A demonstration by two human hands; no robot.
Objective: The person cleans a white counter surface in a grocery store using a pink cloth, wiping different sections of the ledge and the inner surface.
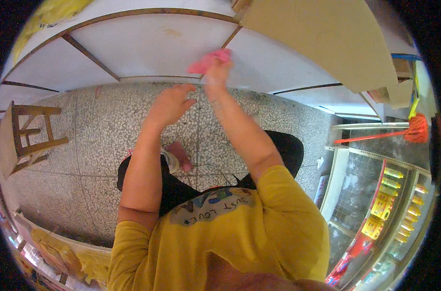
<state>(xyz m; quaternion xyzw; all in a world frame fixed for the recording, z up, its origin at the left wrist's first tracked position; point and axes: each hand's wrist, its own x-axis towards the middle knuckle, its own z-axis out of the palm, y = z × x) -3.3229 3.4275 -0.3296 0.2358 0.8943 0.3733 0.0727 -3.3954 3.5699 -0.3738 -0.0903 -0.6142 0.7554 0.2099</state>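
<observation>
My right hand [217, 77] grips a crumpled pink cloth [206, 62] against a white panel [147, 47] framed with brown strips. Hand and cloth are blurred. The cloth lies over the panel near where an upright strip [232, 35] runs down. To its left, my left hand [171, 105] hangs in front of the panel's foot, thumb apart from the fingers, with nothing in it. Below the hands is a speckled terrazzo floor [104, 127]. A flat reddish-pink thing [180, 155] rests on it between my knees; what it is, I cannot tell.
At left stands a wooden stool [42, 145]. A large cardboard sheet [318, 40] covers the panel's upper right. On the right are an orange-headed broom or mop [416, 128] and shelves with several yellow bottles [393, 172]. Yellow plastic wrapping [56, 12] hangs at upper left.
</observation>
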